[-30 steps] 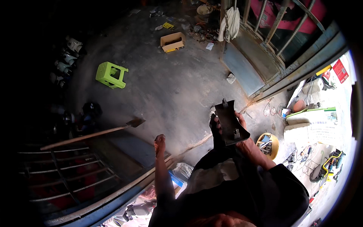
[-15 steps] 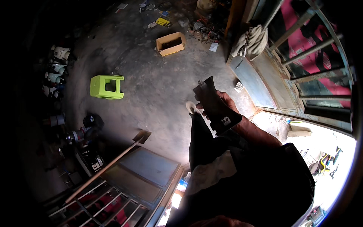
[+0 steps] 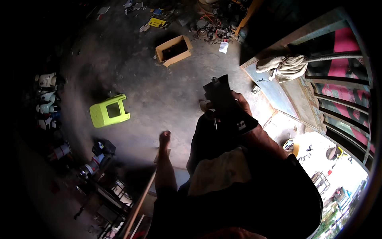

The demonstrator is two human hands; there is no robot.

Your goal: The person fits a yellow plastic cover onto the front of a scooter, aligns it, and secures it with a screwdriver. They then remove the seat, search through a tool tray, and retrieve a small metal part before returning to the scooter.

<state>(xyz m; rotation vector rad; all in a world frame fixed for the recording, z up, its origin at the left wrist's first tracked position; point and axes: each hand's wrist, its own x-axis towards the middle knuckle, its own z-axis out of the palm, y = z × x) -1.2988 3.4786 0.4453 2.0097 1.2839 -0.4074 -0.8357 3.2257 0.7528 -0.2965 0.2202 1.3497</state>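
Head view: right hand (image 3: 238, 104) raised, fingers clamped round dark flat part (image 3: 219, 95), long axis pointing up and away from body. Left hand (image 3: 164, 139) lower, well apart, fingers curled together, empty as far as visible. Concrete floor (image 3: 159, 91) below: green stool (image 3: 109, 111) left, open cardboard box (image 3: 174, 49) beyond; dim workshop.
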